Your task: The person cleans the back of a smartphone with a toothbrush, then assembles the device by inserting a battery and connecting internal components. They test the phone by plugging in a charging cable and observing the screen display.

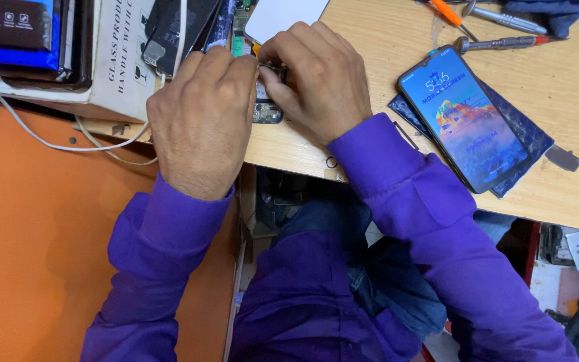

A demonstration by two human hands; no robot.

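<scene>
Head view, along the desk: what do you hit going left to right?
Cardboard box → left hand → small dark device pinched between both hands → right hand → lit smartphone lying on a dark blue sheet → small grey plate.

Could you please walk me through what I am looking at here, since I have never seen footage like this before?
This is one picture from a camera worn on a person's head, looking down at their own two bare hands over a wooden table. The left hand and right hand, in purple sleeves, both close on a small dark device, mostly hidden under the fingers. To the right lies a smartphone with its screen lit, on a dark blue sheet. Screwdrivers lie at the far edge. At the left are a cardboard box and a white cable.
</scene>
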